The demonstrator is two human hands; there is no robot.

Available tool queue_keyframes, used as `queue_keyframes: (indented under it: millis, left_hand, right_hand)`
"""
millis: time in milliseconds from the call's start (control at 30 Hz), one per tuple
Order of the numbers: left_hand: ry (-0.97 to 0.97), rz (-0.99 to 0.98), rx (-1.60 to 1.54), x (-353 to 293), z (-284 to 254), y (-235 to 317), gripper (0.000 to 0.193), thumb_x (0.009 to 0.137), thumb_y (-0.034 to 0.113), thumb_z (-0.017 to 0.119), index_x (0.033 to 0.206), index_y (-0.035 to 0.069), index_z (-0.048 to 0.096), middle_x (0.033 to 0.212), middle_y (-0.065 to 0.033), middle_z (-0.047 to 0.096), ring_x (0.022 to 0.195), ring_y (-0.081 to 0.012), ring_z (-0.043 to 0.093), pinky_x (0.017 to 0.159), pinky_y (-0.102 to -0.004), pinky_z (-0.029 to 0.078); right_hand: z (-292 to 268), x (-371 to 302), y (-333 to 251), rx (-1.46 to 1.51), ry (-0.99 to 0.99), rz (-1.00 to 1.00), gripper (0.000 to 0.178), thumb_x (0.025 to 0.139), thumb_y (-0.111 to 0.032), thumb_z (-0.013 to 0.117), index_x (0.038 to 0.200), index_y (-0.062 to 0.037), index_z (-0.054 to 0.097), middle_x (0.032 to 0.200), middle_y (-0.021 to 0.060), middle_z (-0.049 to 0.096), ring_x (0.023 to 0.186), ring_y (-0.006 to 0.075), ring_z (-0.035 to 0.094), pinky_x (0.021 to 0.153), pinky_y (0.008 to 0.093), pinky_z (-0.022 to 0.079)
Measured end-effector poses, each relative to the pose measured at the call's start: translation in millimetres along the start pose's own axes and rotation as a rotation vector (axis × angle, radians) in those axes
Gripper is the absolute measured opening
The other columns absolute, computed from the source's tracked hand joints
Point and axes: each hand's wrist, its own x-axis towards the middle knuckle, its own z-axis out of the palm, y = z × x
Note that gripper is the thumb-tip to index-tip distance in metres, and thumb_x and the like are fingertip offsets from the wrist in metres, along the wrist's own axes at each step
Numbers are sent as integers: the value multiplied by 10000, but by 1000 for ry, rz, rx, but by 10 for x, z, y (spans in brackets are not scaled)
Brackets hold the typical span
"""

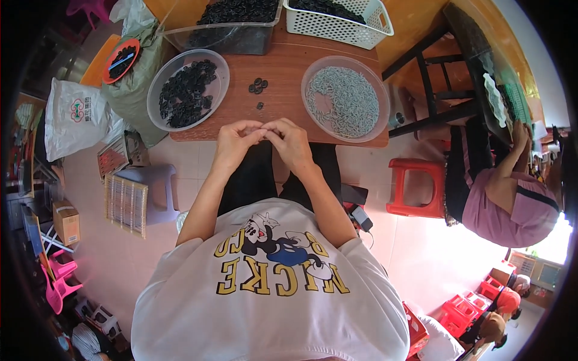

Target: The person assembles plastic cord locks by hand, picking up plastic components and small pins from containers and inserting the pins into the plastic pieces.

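Observation:
At the near edge of the brown table point(280, 57), my left hand point(236, 139) and my right hand point(290, 143) meet fingertip to fingertip. Both are closed in a pinch, and whatever lies between the fingers is hidden. Just beyond them sits a single small black ring-like part point(260, 105), with a little cluster of the same black parts point(258, 86) farther up. To the left stands a round clear tub point(158, 99) partly filled with black parts point(191, 87). A second round tub point(385, 114) on the right holds many small silver screws or pins point(346, 99).
Along the table's far side are a clear bin point(241, 37) and a white perforated basket point(337, 31), both with black parts. Sacks point(75, 120) stand at left beside an orange bowl point(137, 48). A red stool point(416, 188) and a seated person point(512, 201) are at right.

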Motion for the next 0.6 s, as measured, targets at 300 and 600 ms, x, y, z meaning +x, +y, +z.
queue_keyframes:
  millis: [300, 600]
  left_hand:
    - [-153, -104, -246, -264, 103, 29, 172, 820, 25, 644, 975, -47, 654, 836, -99, 671, 720, -136, 645, 652, -231, 527]
    - [-75, -19, -325, -588, 234, 54, 155, 835, 13, 619, 977, -40, 651, 827, -95, 668, 719, -141, 649, 638, -225, 520]
  right_hand:
    - [-89, -366, -237, 236, 170, 198, 249, 819, -89, 651, 1054, -12, 625, 855, 91, 677, 756, 110, 620, 686, 256, 488]
    - [45, -701, 23, 445, 179, 243, 155, 825, -105, 655, 931, 6, 675, 806, 36, 665, 709, 68, 583, 652, 198, 454]
